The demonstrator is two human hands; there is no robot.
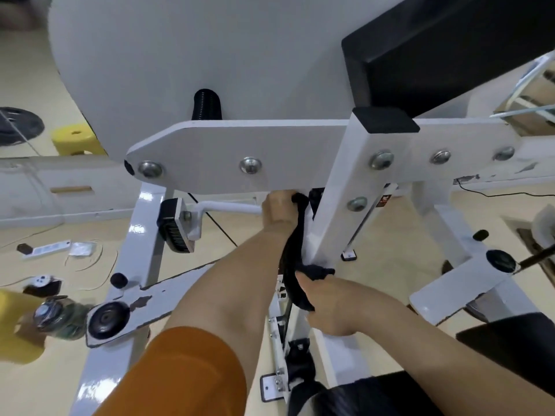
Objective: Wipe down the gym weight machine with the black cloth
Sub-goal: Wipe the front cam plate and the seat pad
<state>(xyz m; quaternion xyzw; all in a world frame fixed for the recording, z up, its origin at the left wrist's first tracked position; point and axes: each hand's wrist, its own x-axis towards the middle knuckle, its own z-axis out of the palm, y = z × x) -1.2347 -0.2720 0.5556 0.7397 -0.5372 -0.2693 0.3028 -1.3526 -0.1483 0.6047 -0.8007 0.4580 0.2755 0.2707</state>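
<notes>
Hands (pixel 279 210) are stretching a black cloth (pixel 292 259) against the white weight machine (pixel 240 151) at mid-frame.

Left hand, reaching up from an orange sleeve (pixel 183 373), is gripping the cloth's upper end just under the bolted crossbar, beside a white handle (pixel 223 208). Right hand (pixel 333 307) is pinching the lower end (bunched at the fingertips) against the slanted white post (pixel 339 205). Yellow stool (pixel 73 141) and dark weight plate (pixel 18 123) are sitting on the floor at upper left.

black cloth (pixel 295 250) partly behind white post (pixel 336 205), left fingertips hidden under plate (pixel 210 157)
</notes>
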